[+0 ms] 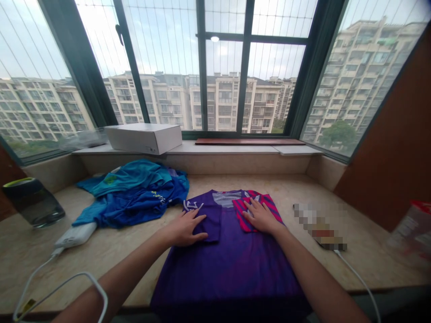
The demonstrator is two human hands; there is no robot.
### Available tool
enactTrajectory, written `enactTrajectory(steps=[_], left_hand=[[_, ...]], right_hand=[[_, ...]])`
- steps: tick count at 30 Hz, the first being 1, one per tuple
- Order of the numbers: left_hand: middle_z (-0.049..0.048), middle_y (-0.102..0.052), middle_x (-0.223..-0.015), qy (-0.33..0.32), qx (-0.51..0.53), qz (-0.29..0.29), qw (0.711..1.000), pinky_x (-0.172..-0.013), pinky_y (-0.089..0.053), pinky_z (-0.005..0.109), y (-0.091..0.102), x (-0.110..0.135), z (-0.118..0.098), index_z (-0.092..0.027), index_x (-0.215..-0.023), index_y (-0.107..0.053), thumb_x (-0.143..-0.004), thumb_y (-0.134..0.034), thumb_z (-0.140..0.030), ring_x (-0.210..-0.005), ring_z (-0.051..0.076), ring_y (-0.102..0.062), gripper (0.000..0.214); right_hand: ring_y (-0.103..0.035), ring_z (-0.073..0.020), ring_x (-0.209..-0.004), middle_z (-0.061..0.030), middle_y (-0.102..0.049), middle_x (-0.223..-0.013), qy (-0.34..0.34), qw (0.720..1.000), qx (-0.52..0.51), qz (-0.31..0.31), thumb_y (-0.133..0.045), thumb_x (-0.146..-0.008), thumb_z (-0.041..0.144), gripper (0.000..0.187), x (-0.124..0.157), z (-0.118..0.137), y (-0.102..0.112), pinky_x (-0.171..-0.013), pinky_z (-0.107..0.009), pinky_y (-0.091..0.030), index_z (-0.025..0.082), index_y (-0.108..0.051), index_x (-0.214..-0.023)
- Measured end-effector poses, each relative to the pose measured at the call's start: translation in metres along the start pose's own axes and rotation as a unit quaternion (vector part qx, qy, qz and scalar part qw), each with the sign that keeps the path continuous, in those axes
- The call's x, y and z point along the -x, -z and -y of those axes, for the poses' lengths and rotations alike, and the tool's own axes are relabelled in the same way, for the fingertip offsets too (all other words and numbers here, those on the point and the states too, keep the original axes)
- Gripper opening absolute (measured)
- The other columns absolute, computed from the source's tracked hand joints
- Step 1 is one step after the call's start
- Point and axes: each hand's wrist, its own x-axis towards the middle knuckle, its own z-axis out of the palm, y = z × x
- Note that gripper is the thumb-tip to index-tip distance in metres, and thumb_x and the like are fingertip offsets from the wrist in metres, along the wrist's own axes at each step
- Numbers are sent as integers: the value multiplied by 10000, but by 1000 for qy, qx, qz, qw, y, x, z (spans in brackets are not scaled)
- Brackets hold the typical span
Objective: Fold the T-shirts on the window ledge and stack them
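Observation:
A purple jersey [232,264] lies spread on the stone sill in front of me, its collar toward the window and its lower end reaching the front edge. Both sleeves are turned in over the body. My left hand [188,227] rests with fingers spread on the plain purple sleeve, which bears a white mark. On the pink-and-purple striped sleeve lies my right hand [261,216], also flat with fingers apart. Neither hand grips the cloth.
Crumpled blue shirts [134,193] lie to the left, beside a white power bank [76,235] with a cable. A dark water bottle [33,202] stands far left. A white box [144,137] sits on the ledge. To the right are a blurred-out phone-like device [319,226] and a clear plastic container [412,233].

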Motion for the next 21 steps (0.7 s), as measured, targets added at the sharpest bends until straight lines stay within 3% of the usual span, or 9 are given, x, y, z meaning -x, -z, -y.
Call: enactTrajectory(steps=[3,7,12,17,21], left_hand=[[204,-328,-1633,28,-21,-17,999,-1222,-183,583,-3,-12,-4,-215,-1550,-448,-909,-442,-754,-1530,413,-235,837],[182,-254,-1662,46,-30,-54,997,-1225,-160,588,-15,-40,-5,-217,-1588,-367,-1010,-305,-627,-1551,384,-166,712],[191,-198,-1672,67,-25,-33,997,-1232,-184,549,-27,-82,5,-187,-1606,-307,-1004,-314,-628,-1553,364,-150,746],[189,-204,-1671,53,-23,-67,996,-1225,-203,561,-28,-120,18,-194,-1595,-338,-992,-352,-626,-1549,368,-181,742],[174,-236,-1669,38,-34,-98,994,-1213,-229,573,-30,-133,23,-208,-1589,-361,-983,-378,-614,-1542,378,-216,730]], right_hand=[[-105,-268,-1580,-102,-127,-1712,7,1000,-9,2,-200,-997,714,794,4,2,6,-1258,-491,-61,235,-252,-1628],[-41,-270,-1586,-99,-101,-1714,14,1000,-25,5,-165,-990,732,825,8,4,13,-1259,-483,-25,220,-237,-1632],[-22,-284,-1585,-90,-73,-1719,24,998,-50,9,-145,-967,769,851,9,5,16,-1254,-507,-1,247,-224,-1635],[-38,-301,-1584,-72,-57,-1722,13,999,-47,-7,-164,-950,790,871,-3,3,13,-1254,-510,6,253,-228,-1634],[-39,-301,-1584,-54,-47,-1724,14,999,-37,-13,-171,-953,779,854,-18,1,17,-1250,-527,17,268,-217,-1636]])
